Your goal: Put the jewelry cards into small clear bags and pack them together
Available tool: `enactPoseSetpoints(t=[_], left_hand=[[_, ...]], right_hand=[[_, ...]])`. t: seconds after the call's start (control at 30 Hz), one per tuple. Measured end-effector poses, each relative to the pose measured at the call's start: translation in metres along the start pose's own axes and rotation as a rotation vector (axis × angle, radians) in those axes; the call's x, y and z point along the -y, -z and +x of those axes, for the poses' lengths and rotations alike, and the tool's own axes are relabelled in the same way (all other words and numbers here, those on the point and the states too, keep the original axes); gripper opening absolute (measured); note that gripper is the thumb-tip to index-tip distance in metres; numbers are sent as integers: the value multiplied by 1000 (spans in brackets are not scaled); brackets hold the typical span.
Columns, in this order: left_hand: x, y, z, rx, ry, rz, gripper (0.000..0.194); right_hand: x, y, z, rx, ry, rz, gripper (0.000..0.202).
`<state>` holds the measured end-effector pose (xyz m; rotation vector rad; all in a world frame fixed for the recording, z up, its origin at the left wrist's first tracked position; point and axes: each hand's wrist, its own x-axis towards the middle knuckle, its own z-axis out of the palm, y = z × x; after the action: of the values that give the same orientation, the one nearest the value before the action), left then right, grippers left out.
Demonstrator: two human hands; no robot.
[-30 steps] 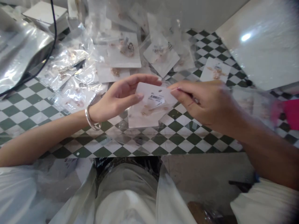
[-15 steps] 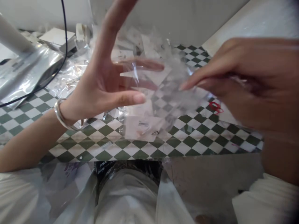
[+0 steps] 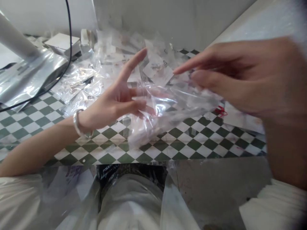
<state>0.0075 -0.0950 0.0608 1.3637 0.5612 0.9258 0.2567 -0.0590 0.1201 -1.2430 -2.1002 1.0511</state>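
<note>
A clear plastic bag, crumpled and shiny, stretches between my two hands above the table. My left hand, with a silver bangle at the wrist, has its index finger raised and its fingers spread. Film overlaps its lower fingers; whether they are inside the bag or behind it I cannot tell. At the right, my right hand is curled and somewhat blurred, with its index finger stretched out. The bag's right end runs up to its thumb and curled fingers, where the exact grip is hidden. Small clear packets with white cards lie behind the bag.
The table has a green-and-white checkered cover. To the left are larger clear bags, a black cable and a white box. A red loop and a white card lie beneath my right hand.
My left hand has moved slightly right and its index finger has lowered. My right index finger has risen and moved left. The clear bag has shifted lower, bunching over the packets at the front.
</note>
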Motion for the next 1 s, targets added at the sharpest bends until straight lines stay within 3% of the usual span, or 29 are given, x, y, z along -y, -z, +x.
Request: enactPoseSetpoints(t=[0.1, 0.2, 0.3, 0.4, 0.5, 0.57, 0.73, 0.83, 0.9, 1.0], left_hand=[[36, 34, 15, -121, 54, 223, 108], [59, 59, 25, -180, 46, 274, 106], [64, 65, 29, -197, -57, 298, 97], [58, 58, 31, -218, -170, 412, 87], [51, 50, 32, -214, -253, 496, 76], [51, 49, 33, -188, -275, 497, 73], [61, 65, 36, -246, -364, 462, 60], [63, 73, 37, -278, -433, 427, 53], [63, 73, 37, -291, -486, 454, 49], [61, 68, 38, -352, -525, 566, 37]], right_hand=[[-29, -21, 28, -33, -51, -186, 26], [-68, -37, 51, 116, -181, 50, 47], [-85, -45, 63, 325, -258, 340, 64], [-78, -46, 67, 332, -284, 484, 82], [-66, -39, 69, 227, -305, 593, 96], [-63, -34, 71, 138, -235, 577, 94], [-71, -31, 79, -105, 93, 340, 49], [-73, -38, 84, -208, 118, 225, 27], [-69, -43, 86, -351, 181, 102, 11], [-52, -53, 85, -553, 394, -154, 16]])
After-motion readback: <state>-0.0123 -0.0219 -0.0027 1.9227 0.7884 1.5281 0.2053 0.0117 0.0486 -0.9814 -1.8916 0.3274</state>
